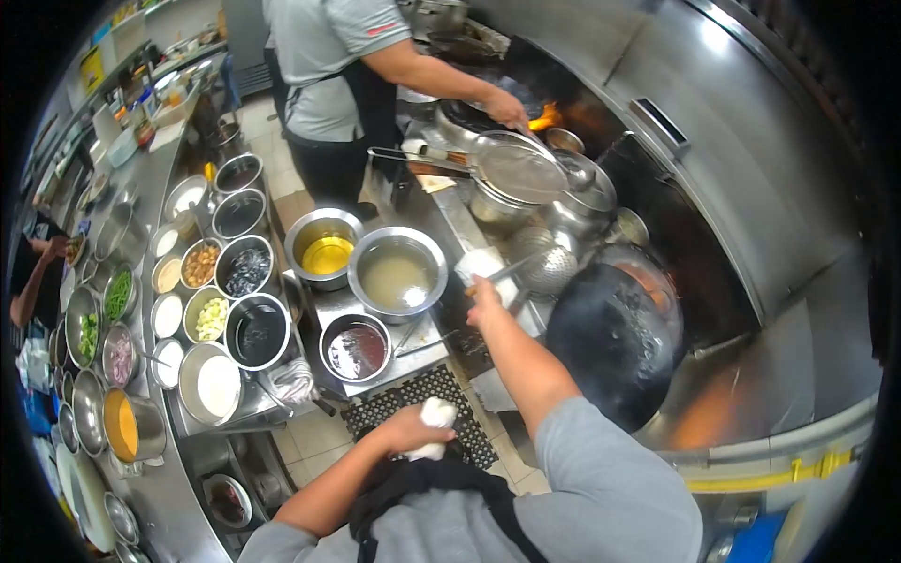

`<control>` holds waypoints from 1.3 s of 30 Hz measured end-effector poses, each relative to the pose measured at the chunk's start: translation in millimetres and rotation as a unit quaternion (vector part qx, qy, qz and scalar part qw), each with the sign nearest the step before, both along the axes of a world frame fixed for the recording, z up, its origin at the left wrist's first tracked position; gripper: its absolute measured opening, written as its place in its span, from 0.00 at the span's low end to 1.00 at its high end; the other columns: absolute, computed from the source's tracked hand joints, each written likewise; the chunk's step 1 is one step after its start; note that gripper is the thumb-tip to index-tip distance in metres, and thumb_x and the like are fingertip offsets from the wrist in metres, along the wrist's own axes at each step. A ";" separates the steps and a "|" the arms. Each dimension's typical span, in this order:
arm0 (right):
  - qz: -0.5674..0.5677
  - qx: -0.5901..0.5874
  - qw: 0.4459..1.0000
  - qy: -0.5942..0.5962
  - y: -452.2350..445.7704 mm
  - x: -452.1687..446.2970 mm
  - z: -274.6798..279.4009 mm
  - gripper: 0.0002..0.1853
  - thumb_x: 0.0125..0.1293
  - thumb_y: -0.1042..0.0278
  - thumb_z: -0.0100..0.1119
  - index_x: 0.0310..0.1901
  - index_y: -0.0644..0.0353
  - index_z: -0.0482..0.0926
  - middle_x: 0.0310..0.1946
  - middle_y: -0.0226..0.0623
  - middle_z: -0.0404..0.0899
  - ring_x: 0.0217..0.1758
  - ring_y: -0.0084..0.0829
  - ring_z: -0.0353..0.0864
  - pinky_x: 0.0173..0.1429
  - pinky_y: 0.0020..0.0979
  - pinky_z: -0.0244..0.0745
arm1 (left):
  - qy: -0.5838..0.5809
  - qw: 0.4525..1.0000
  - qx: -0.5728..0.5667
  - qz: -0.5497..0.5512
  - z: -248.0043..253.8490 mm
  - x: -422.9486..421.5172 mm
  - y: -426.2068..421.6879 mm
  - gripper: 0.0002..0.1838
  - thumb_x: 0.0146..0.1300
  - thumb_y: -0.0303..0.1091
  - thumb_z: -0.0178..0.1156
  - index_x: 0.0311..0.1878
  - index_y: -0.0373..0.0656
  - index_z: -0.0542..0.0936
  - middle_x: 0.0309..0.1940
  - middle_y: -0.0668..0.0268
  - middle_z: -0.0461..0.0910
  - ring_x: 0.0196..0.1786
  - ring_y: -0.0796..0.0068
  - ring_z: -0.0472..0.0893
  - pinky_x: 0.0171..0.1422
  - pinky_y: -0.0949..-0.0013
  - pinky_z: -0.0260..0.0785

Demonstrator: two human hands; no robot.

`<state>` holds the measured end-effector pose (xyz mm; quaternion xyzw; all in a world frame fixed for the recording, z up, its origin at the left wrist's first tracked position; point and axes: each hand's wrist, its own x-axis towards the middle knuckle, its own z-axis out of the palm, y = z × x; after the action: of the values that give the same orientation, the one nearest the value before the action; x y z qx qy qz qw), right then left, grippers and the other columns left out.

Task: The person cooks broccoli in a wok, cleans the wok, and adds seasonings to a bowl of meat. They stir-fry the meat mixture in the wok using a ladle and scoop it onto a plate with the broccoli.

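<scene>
My left hand (413,432) is closed around a bunched white cloth (437,415), held close in front of my apron. My right hand (483,302) stretches forward and grips the handle of a perforated ladle (544,263), whose round bowl hangs beside the stove. A white cloth (479,266) lies just beyond that hand. Right of it sits a big dark wok (615,338) on the burner, with shiny liquid or a wet surface inside. Left of my right hand stands a steel pot of cloudy liquid (397,272).
Behind it are a pot with yellow oil (327,251) and a pot of dark red liquid (355,349). Several ingredient containers (211,317) line the left counter. A co-worker (324,84) works at a flaming wok ahead. A mesh strainer (521,172) rests on a pot. A yellow pipe (779,472) runs along the stove front.
</scene>
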<state>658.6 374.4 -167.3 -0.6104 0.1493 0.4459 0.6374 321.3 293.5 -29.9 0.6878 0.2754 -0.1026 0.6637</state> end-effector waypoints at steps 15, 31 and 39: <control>-0.006 -0.041 0.987 -0.154 -174.0 -243.7 97.2 0.07 0.65 0.69 0.57 0.33 0.55 0.68 0.15 0.28 0.63 0.13 0.25 0.66 0.16 0.28 0.61 | -0.113 0.982 -0.131 0.081 8.7 -142.4 109.2 0.25 0.51 0.32 0.73 0.52 0.42 0.75 0.37 0.73 0.78 0.39 0.81 0.75 0.45 0.71 0.72; 0.329 0.029 0.584 -0.742 91.6 -207.0 -47.7 0.20 0.62 0.68 0.58 0.56 0.62 0.76 0.18 0.44 0.77 0.14 0.33 0.76 0.19 0.36 0.70 | -0.151 0.938 -0.165 0.266 14.1 -196.0 100.4 0.17 0.52 0.29 0.70 0.44 0.40 0.78 0.32 0.71 0.79 0.35 0.80 0.77 0.42 0.70 0.72; 0.511 -0.123 0.808 -0.267 105.5 -225.3 27.9 0.21 0.67 0.69 0.55 0.58 0.68 0.68 0.19 0.39 0.74 0.11 0.30 0.71 0.14 0.32 0.65 | -0.095 0.911 -0.199 0.349 3.4 -215.7 86.2 0.15 0.53 0.28 0.69 0.44 0.40 0.78 0.33 0.68 0.81 0.34 0.77 0.79 0.40 0.69 0.73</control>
<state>433.3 479.9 -139.4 -0.7672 -0.3067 0.5041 0.2515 105.6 379.7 -26.5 0.4080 0.4078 0.1491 0.8031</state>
